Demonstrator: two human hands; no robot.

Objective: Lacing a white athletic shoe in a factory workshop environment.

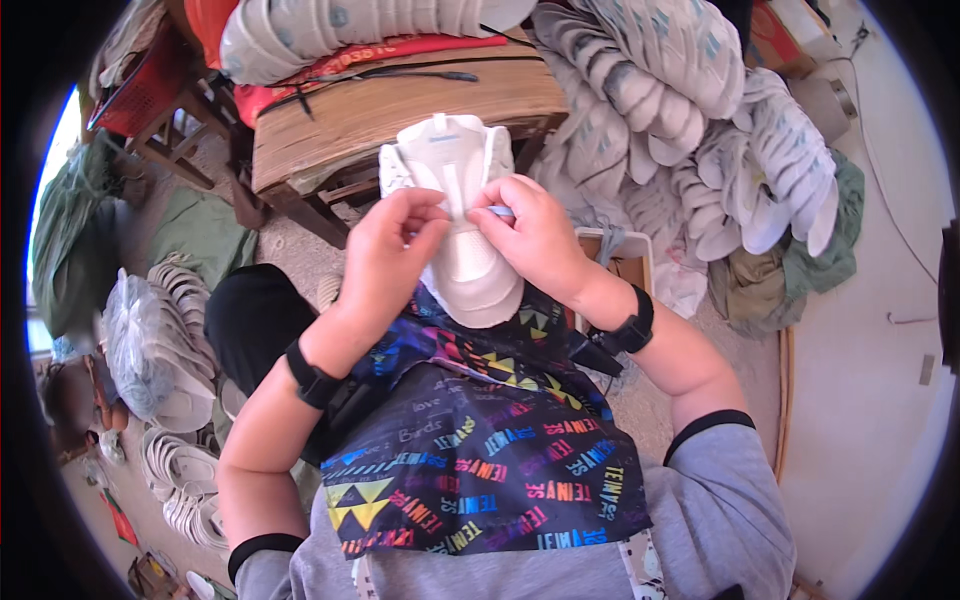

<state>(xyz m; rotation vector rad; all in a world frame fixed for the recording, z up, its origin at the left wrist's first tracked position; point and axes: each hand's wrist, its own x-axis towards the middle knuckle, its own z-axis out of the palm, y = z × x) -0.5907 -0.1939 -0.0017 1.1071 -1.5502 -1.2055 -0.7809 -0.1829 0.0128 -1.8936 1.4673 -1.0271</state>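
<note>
One white shoe (455, 215) is held in front of the person's chest, above the lap, its long axis running near vertical in the head view: the toe points down toward the person and rests on a dark cloth with multicoloured lettering (490, 450), while the tongue and heel end point away toward the wooden bench (400, 105). The left hand (385, 255) grips the shoe's left flank, fingers curled and pressed together at the lace area. The right hand (535, 235) is pinched shut at the same midline; a small pale strip shows at its fingertips, but whether this is a lace cannot be told. Both wrists carry black bands. Open room is limited: the shoe's far end sits close to the bench edge, with a narrow strip of bare floor between bench and knees. On the bench top lie a red cloth (300, 75), a black cable (380, 75) and a stack of white soles (330, 25). To the right, a large heap of white and grey soles (700, 120) crowds the space up to a green cloth (820, 250), with pale clear floor (860, 400) beyond it. An open cardboard box (625, 255) stands just behind the right wrist; its contents are hidden. To the left, a clear plastic bag (150, 340) holds white soles, and further loose soles (185, 480) are piled on the floor below it.
</note>
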